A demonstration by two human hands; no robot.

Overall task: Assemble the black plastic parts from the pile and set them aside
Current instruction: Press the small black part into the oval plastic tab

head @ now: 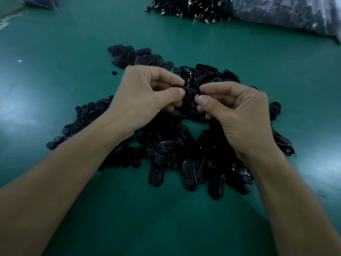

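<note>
A big pile of black plastic parts [177,154] lies on the green table, with oval shells near me and small round pieces [83,115] at its left. Above the pile, my left hand [147,97] pinches a black oval part [189,93] between thumb and fingers. My right hand [234,111] meets it from the right, thumb and forefinger closed on that part's right end or on a small piece there; I cannot tell which. A separate group of smooth closed black pieces [136,56] lies behind my left hand.
The green table [55,80] stretches bare to the left and toward me. At the far edge lie a heap of black cables with metal plugs [190,8], a large plastic bag [287,13] at the right and another bag [38,1] at the left.
</note>
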